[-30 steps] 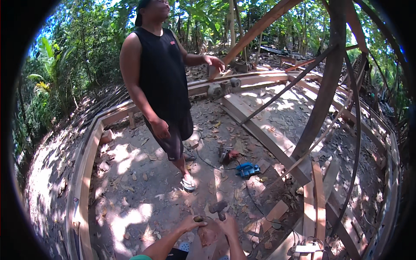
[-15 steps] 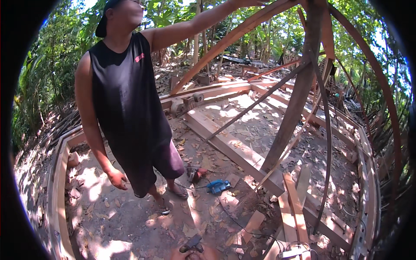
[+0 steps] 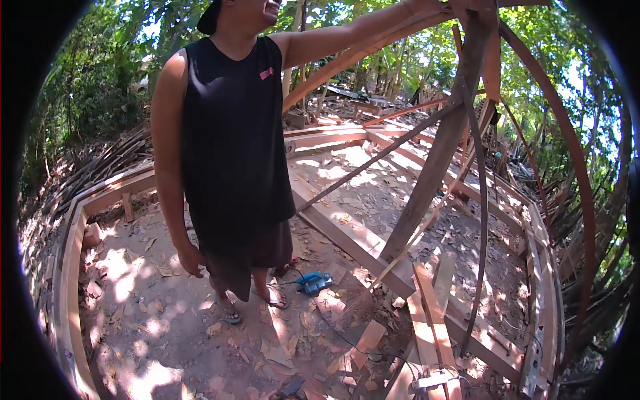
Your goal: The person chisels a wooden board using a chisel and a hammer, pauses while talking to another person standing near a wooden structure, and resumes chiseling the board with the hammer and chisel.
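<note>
At the bottom edge of the head view lies the dark head of a hammer-like tool [image 3: 291, 385]; my two hands are not visible there. In front of me stands a co-worker [image 3: 237, 153] in a black sleeveless top, shorts and flip-flops. The co-worker's left arm [image 3: 353, 30] reaches up to the top of the timber frame [image 3: 470, 47]; the other hand [image 3: 191, 262] hangs down. Past the co-worker's feet a blue corded power tool [image 3: 313, 283] rests on the ground.
A low beam border [image 3: 75, 280] rings the leaf-strewn ground. A long plank [image 3: 360, 240] crosses it beneath a leaning post [image 3: 427, 187] and thin curved strips [image 3: 573, 173]. Loose boards [image 3: 433, 320], a white power strip [image 3: 433, 380] and cables lie at right front; trees surround everything.
The co-worker has raised an arm to the frame and stepped nearer. The view has tilted up, so my hands, seen earlier holding the hammer-like tool, have dropped out at the bottom.
</note>
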Available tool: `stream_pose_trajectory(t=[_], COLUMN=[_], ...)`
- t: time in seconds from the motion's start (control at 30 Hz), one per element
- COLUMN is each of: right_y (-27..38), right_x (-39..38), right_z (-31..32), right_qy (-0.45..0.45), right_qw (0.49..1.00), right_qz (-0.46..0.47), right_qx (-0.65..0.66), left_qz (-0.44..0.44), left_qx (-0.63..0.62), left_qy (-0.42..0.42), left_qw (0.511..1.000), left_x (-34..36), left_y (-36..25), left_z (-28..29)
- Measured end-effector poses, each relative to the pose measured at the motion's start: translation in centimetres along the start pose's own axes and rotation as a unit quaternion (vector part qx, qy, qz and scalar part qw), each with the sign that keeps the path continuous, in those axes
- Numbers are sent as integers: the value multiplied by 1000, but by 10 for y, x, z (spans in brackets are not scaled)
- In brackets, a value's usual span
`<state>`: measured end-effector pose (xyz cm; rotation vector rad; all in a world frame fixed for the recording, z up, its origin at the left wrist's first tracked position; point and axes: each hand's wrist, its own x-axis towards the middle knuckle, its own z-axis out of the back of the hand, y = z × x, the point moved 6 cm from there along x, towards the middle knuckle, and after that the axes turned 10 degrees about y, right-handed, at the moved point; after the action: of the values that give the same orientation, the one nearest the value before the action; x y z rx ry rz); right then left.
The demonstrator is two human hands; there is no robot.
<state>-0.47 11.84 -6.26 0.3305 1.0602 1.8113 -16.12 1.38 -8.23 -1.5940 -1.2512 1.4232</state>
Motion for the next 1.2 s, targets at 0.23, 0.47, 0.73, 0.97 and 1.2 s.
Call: stream_pose_trajectory(t=[0.23, 0.47, 0.73, 0.97, 1.2], right_y=[0, -47, 10, 4, 11], right_x=[-40, -58, -178, -410, -418], right_z=[-17, -45, -4, -52, -97], right_qy=[7, 6, -65, 182, 213], right_qw=[1000, 997, 993, 901, 895], right_qz=[11, 75, -64, -278, -285], right_qx=[-10, 16, -71, 277, 268], left_qz=[-79, -73, -161, -13, -5], left_qx=[56, 155, 318, 379, 214], left_qy=[-32, -20, -151, -144, -272], left_qw=[995, 985, 922, 914, 938], left_x=[-62, -72, -179, -359, -486], left_y=[-32, -33, -69, -6, 184], left_z=[-25, -28, 16, 94, 176])
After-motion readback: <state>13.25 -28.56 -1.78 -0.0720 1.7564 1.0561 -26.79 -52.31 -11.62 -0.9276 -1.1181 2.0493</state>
